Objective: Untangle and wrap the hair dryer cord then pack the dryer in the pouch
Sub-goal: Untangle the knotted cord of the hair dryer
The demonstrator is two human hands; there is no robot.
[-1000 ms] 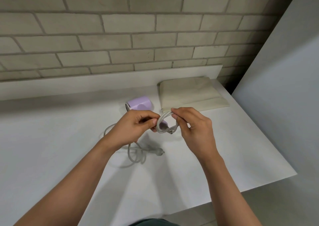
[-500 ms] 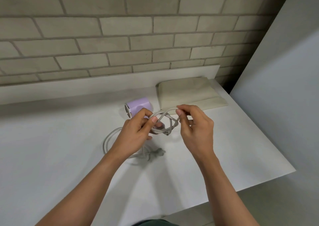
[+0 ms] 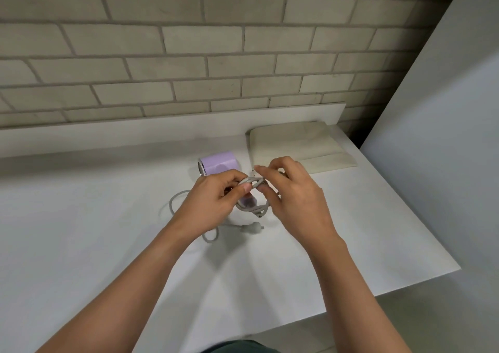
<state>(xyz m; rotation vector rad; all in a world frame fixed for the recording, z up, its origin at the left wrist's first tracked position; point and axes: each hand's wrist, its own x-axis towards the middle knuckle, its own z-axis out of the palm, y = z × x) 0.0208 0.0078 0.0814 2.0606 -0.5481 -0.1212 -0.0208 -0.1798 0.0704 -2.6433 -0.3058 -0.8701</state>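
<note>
The left hand [image 3: 216, 204] pinches the grey cord [image 3: 252, 184] at a knot; the right hand [image 3: 291, 190] hooks fingers through its loops, near the lilac dryer [image 3: 218, 162]; the pouch [image 3: 297, 143] lies far right; a hard pull could tighten the tangle, or drag the dryer.

White table [image 3: 81, 244] set against a wall, low white upstand [image 3: 108, 139] seen along its back edge, pale brick wall [image 3: 189, 42] shown behind, plain grey panel [image 3: 445, 150] seen at the right.
</note>
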